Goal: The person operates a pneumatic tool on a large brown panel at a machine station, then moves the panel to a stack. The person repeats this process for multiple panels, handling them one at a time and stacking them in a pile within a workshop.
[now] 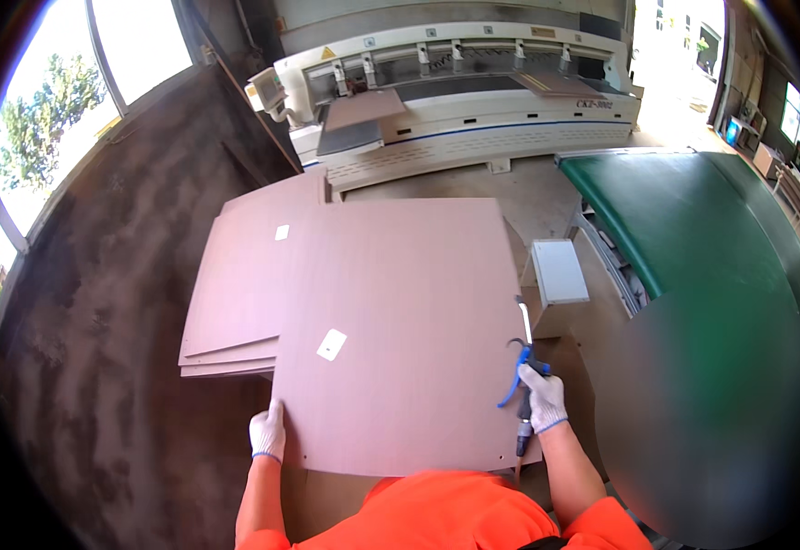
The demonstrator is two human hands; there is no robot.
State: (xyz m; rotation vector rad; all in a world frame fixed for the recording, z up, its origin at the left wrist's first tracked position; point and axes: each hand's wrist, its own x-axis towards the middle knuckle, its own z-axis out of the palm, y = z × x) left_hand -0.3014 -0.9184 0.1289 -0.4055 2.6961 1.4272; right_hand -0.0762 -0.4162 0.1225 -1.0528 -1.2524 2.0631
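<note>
A large pinkish-brown panel [400,293] with a small white label [331,345] lies in front of me, with small holes near its near corners. My left hand [268,433], in a white knit glove, is closed on the panel's left edge near its front corner. At the right edge my right hand [546,400], gloved the same way, is wrapped round a blue and black air blow gun [525,359]. Its thin nozzle points away from me along that edge. Similar stacked panels [239,284] show at the left, partly covered by the large one.
Across the back stands a long white machine [473,134] with a panel [363,108] on its bed. A green-topped conveyor table [684,211] is at the right, partly hidden by a blurred patch. Beside my panel stands a small white-topped box [561,273]. A dark stained wall [115,302] runs along the left.
</note>
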